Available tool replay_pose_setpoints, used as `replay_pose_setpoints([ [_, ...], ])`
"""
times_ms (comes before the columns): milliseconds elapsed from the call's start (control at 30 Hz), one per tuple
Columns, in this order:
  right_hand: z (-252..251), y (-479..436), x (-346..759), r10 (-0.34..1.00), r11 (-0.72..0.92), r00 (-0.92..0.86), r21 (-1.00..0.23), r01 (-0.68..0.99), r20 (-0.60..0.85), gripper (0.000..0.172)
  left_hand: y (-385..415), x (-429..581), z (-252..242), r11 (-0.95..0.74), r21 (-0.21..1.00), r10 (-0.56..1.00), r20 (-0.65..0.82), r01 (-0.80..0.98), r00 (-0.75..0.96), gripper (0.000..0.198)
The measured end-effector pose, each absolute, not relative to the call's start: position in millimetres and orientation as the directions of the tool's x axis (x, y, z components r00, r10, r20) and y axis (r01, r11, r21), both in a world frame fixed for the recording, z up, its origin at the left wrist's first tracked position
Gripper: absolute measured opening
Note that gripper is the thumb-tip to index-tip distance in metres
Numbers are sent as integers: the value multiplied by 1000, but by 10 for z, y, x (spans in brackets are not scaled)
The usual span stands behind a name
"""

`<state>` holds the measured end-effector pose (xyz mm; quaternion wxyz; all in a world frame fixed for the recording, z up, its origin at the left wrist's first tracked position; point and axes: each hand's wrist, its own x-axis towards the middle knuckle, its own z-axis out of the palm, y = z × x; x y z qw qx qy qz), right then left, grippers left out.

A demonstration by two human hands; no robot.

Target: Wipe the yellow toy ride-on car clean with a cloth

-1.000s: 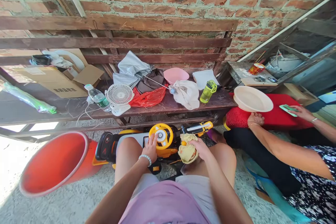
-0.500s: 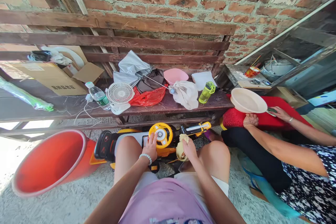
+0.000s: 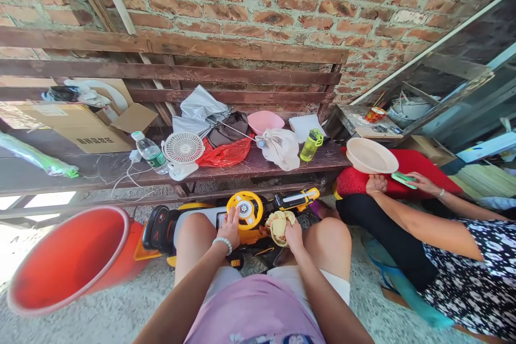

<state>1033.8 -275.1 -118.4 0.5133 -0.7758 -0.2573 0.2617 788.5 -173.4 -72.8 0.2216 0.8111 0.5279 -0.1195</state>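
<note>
My right hand (image 3: 294,236) is closed around a filled flatbread wrap (image 3: 278,228), pale yellow with reddish filling showing at its folds. It is held above the gap between my knees. My left hand (image 3: 230,231), with a beaded bracelet at the wrist, lies with fingers stretched out against the left rim of a yellow toy steering wheel (image 3: 258,217). The wheel belongs to a yellow and black ride-on toy car (image 3: 159,228) standing across in front of my legs. Fingertips are partly hard to make out at the rim.
A large red bucket (image 3: 124,236) stands at left. The wooden bench (image 3: 121,174) bears a cardboard box (image 3: 76,126), water bottle (image 3: 150,153), white fan (image 3: 183,148), pink basin (image 3: 266,121) and green bottle (image 3: 312,145). At right, another person holds something green near a cream basin (image 3: 371,155).
My right hand has turned the wrap and shifted behind its right side, exposing more filling. My left hand stays by the wheel. The other person's hand has raised the green object.
</note>
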Motion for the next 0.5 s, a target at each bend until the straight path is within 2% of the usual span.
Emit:
replay_pose_setpoints([
  [133, -799, -2869, 10327, 716, -245, 698, -936, 252, 0, 45, -1722, 7882, -750, -355, 218, 799, -434, 909, 416, 106],
  [233, -493, -2987, 10308, 848, -128, 529, -968, 215, 5, 41, -1724, 7877, -750, -360, 225, 803, -419, 905, 424, 105],
  [300, -392, -3052, 10310, 873, -113, 488, -962, 247, 23, 39, -1731, 7878, -740, -358, 227, 805, -418, 906, 422, 105],
  [400, -419, -3107, 10325, 798, -192, 593, -887, 420, 108, 38, -1738, 7884, -728, -353, 232, 801, -426, 906, 421, 104],
  [500, -508, -3123, 10314, 748, -322, 651, -789, 523, 127, 38, -1737, 7890, -727, -353, 238, 800, -424, 905, 424, 104],
])
